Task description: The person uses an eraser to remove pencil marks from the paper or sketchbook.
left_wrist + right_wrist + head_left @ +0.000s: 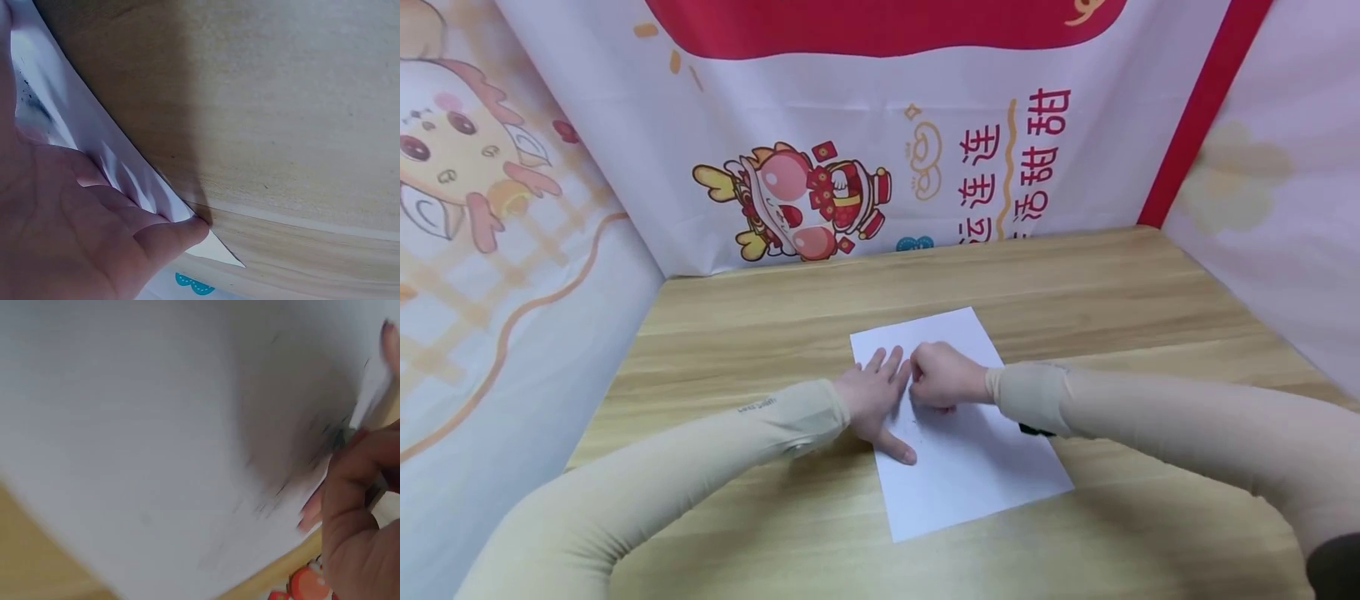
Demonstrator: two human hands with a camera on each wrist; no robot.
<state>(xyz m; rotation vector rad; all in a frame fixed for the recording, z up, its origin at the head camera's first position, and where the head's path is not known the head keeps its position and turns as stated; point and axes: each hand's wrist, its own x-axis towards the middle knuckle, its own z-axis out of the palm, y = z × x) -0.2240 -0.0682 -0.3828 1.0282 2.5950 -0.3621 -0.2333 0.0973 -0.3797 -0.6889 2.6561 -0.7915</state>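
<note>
A white sheet of paper (970,475) lies at a slant on the wooden table. My left hand (876,402) rests flat on its left side, fingers and thumb spread. Just to the right, my right hand (943,375) is curled over the paper, close to the left fingertips. Its fingers pinch a small pale block, apparently an eraser (376,490), mostly hidden by the hand. Thin dark crumbs (270,503) are scattered on the paper around it in the right wrist view. A dark smudge (34,103) shows on the sheet in the left wrist view.
The wood-grain table (760,325) extends around the paper on all sides. Behind it hangs a white and red printed cloth (850,100). More printed cloth (497,250) closes the left side, and a pale cloth (1285,183) the right.
</note>
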